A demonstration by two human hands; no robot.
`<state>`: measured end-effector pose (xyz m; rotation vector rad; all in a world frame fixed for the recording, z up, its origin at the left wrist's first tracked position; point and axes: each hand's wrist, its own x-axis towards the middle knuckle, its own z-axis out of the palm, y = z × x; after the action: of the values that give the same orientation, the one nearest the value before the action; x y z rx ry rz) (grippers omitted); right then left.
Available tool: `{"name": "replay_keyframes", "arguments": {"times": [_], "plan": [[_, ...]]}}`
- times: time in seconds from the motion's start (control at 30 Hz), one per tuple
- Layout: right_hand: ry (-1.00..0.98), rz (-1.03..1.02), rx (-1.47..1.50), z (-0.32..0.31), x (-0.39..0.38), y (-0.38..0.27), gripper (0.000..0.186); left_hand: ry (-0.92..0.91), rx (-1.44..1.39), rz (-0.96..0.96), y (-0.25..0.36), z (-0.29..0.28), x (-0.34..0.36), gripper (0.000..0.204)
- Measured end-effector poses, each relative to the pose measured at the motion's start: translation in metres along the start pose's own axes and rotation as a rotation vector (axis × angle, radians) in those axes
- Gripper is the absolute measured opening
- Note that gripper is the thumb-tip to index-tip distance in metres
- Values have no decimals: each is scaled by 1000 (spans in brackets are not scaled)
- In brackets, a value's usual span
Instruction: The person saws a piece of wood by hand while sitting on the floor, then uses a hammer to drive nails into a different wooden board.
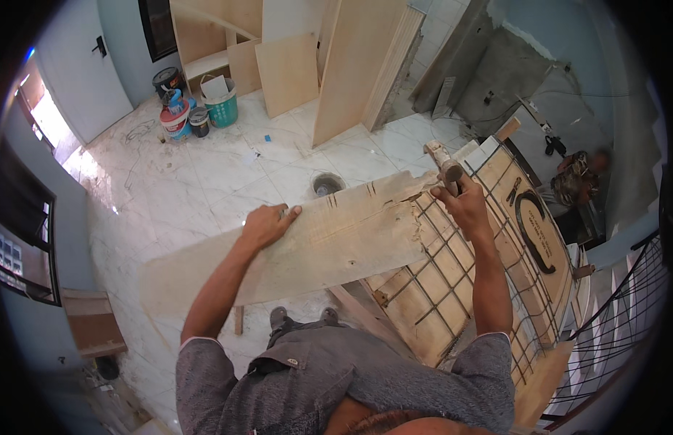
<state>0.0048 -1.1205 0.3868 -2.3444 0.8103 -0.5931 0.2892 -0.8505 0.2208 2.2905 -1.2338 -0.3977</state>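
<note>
A long pale plywood board (318,246) lies across in front of me, its right end ragged and splintered. My left hand (267,226) is closed over the board's far edge, with the thumb on its upper face. My right hand (463,206) grips a hammer (442,159) just beyond the splintered end, its worn head pointing away from me. The fingers hide most of the handle. Under the board's right end, a grid of thin steel bars (452,268) lies over wooden formwork (402,293).
Pliers (514,192) and a black curved tool (529,232) lie on the formwork at right. A person (572,181) crouches beyond. Buckets (220,109) stand far left. Plywood sheets (358,65) lean at the back. A round container (327,185) sits on the tiled floor.
</note>
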Motion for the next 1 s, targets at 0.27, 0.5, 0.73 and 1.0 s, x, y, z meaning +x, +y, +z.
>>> {"name": "replay_keyframes", "arguments": {"times": [0.27,0.5,0.73,1.0], "plan": [[-318,-126,-134,9,-9,-13,47,-154,128,15,38,-53,19,74],[-175,-595,-239,11,-2,-23,40,-207,193,58,33,-61,34,75],[-290,-597,-479,24,20,-8,37,-231,194,64,27,-63,42,77],[-288,-474,-379,17,18,-18,42,-259,191,70,34,-72,46,77]]}}
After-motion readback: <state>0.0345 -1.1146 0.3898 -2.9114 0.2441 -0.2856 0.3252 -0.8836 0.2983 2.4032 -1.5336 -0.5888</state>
